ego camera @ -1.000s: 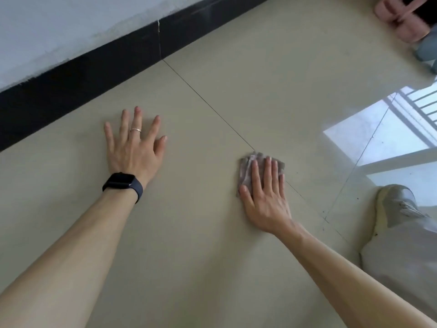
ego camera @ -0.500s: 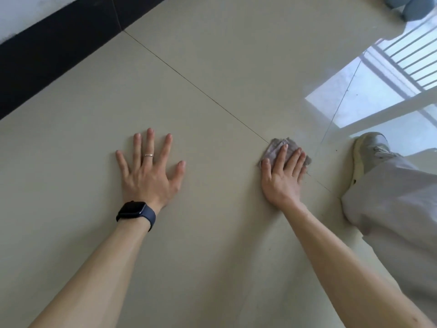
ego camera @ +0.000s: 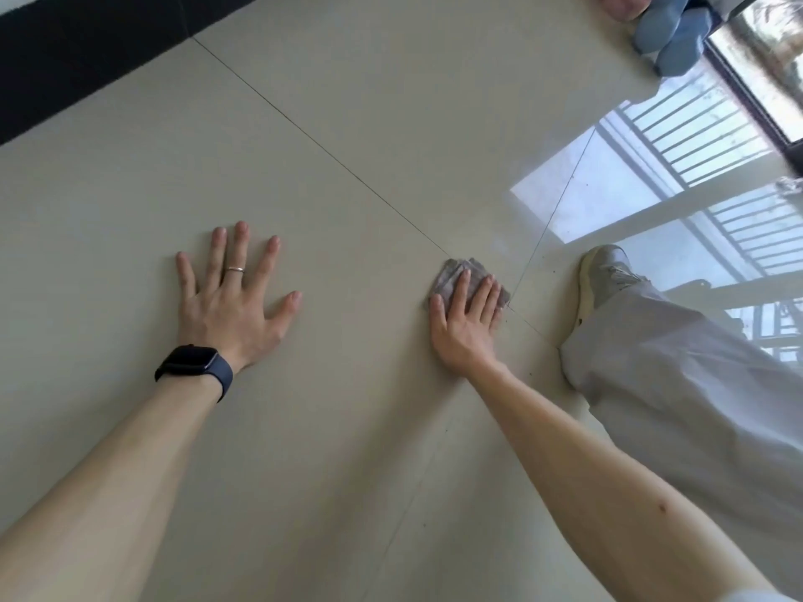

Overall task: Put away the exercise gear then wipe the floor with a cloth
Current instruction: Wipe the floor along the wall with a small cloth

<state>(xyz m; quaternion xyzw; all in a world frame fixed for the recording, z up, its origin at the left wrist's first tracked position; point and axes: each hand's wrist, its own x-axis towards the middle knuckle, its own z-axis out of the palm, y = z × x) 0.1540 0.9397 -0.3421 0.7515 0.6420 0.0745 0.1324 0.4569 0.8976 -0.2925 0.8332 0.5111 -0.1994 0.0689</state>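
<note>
The tiled floor [ego camera: 347, 106] is leaned on at the left by the left hand [ego camera: 230, 315], fingers splayed, nothing held. Right of it, the right hand [ego camera: 467, 328] is laid with straight fingers upon the grey cloth [ego camera: 452, 275]. The cloth is judged soft, light and limp, best driven by flat pressure.

Open floor [ego camera: 356, 332] spreads between the left hand [ego camera: 230, 315] and right hand [ego camera: 467, 328] and ahead to the black skirting [ego camera: 87, 50]; just right of the cloth [ego camera: 454, 275], a shoe [ego camera: 604, 275] and trouser leg [ego camera: 695, 406] bar the way; blue slippers [ego camera: 669, 32] sit far ahead-right.
</note>
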